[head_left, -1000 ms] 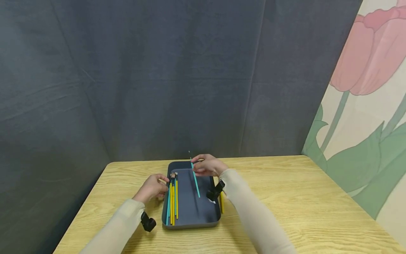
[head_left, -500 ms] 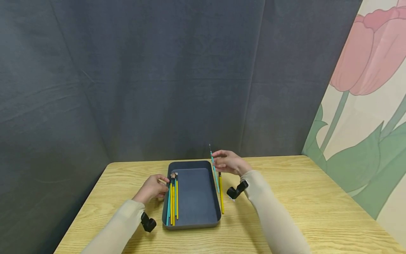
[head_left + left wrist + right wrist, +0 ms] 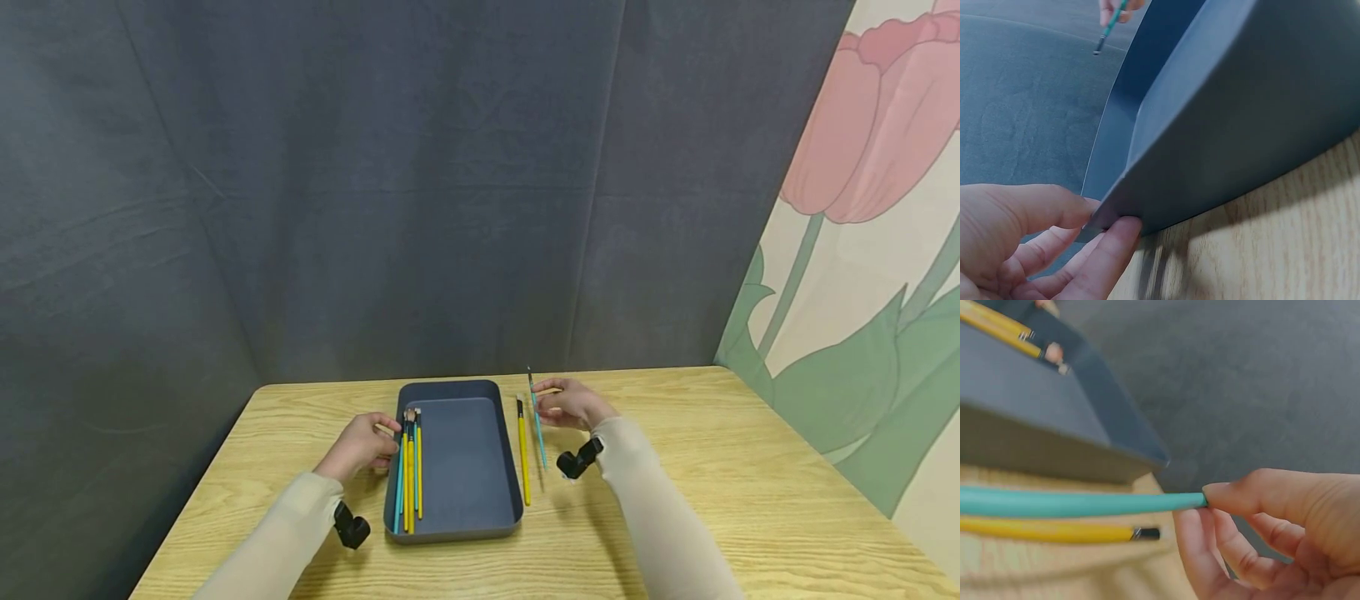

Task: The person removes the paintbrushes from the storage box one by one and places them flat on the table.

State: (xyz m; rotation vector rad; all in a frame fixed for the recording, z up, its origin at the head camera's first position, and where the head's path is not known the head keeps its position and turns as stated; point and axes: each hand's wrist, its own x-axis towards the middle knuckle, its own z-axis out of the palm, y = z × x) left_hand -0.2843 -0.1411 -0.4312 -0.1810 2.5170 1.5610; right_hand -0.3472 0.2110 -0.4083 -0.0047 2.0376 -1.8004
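In the head view, my left hand [image 3: 360, 443] is at the left side of a dark grey tray [image 3: 468, 458]. The left wrist view shows its thumb and a finger pinching the tray's wall. To the right of the tray, my right hand [image 3: 574, 404] pinches a turquoise paintbrush [image 3: 1085, 503] between thumb and fingers, bristles pointing away and handle slanting toward the near side above the table. A yellow paintbrush [image 3: 524, 462] lies on the table between the tray and the held brush. Several yellow and turquoise paintbrushes [image 3: 410, 479] lie side by side along the tray's left inside.
The tray stands on a light wooden table [image 3: 675, 467]. A dark grey curtain [image 3: 420, 208] hangs behind the table's far edge, and a tulip-painted wall [image 3: 847, 292] rises at the right.
My right hand has carried the turquoise paintbrush rightward from over the tray, past the yellow paintbrush, and lowered it toward the table. The left hand stays at the tray's side.
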